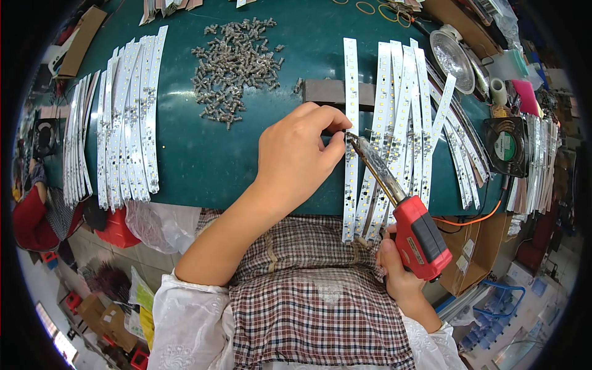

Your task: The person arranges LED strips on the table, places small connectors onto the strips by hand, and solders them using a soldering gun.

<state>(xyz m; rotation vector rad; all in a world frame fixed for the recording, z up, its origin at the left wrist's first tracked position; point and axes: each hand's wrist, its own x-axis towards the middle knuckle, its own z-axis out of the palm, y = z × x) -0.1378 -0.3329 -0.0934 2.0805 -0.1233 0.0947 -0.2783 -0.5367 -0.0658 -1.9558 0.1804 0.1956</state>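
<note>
My left hand [299,148] is closed in a pinch over a white LED circuit strip [350,74]. Whatever small piece its fingertips hold is hidden. A red and black soldering gun [420,237] is gripped in my right hand [401,277] at the table's front edge. Its long tip slants up and left, meeting the strip right beside my left fingertips. The strip lies across a dark grey bar [324,91], and its near end reaches over the table edge. Several similar LED strips [404,98] lie fanned out just right of it, partly behind the gun.
A heap of small metal parts [237,68] lies on the green table [203,166]. Bundles of LED strips [129,117] are at the left. On the right are a round metal dish [452,60], a black fan [505,147] and an orange cable [475,217]. Below stands a cardboard box [478,253].
</note>
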